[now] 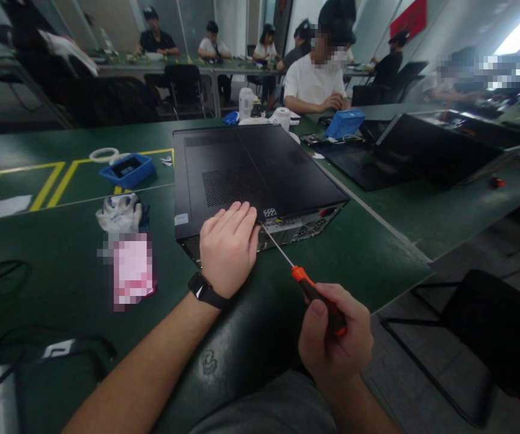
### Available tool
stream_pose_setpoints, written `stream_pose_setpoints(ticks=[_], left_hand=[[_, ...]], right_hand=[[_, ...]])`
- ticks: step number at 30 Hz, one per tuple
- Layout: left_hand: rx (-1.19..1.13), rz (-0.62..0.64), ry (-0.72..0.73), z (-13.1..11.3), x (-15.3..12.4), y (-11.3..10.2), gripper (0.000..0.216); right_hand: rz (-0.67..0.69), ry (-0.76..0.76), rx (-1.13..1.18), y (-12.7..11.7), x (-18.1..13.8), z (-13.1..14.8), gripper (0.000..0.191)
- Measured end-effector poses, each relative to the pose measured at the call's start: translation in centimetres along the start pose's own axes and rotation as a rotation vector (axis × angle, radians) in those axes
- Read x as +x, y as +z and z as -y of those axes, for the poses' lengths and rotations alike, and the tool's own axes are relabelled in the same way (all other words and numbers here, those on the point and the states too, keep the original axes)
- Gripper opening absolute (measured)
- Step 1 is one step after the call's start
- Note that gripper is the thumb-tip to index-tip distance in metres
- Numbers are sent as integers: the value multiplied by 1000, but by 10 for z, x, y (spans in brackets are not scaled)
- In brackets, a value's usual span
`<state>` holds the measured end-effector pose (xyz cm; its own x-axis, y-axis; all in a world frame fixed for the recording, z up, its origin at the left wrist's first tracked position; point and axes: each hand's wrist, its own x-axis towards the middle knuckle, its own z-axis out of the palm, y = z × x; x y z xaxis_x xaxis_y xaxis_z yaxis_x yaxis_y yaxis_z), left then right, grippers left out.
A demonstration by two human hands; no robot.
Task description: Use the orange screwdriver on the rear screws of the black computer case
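Observation:
A black desktop computer case (250, 172) lies flat on the green table (52, 241), its rear panel facing me. My left hand (227, 247) rests palm down on the case's near top edge, fingers together and flat. My right hand (334, 340) is closed around the orange and black handle of a screwdriver (307, 286). The thin metal shaft runs up and left, and its tip meets the rear panel just right of my left fingers. A black watch sits on my left wrist.
A blue tray (128, 170), a white tape ring (103, 155) and crumpled gloves (119, 214) lie left of the case. A person in a white shirt (316, 78) works across the table beside a blue box (344, 123) and open black cases (426, 150). Black chair (490, 325) at right.

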<state>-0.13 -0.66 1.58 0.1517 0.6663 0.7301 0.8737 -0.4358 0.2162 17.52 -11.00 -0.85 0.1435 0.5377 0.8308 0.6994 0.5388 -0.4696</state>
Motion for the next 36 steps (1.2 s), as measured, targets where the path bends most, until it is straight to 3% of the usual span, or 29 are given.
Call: stream_pose_setpoints(ticks=[8, 15, 21, 36], left_hand=[[37, -7, 29, 0, 0, 0, 33], [24, -11, 23, 1, -1, 1, 34], [25, -2, 13, 0, 1, 0, 33], [24, -6, 19, 1, -1, 1, 35]], right_hand=[[23, -14, 51, 0, 0, -1, 34], [13, 20, -44, -1, 3, 3, 26], [2, -27, -1, 0, 4, 2, 31], [15, 31, -39, -1, 1, 3, 29]])
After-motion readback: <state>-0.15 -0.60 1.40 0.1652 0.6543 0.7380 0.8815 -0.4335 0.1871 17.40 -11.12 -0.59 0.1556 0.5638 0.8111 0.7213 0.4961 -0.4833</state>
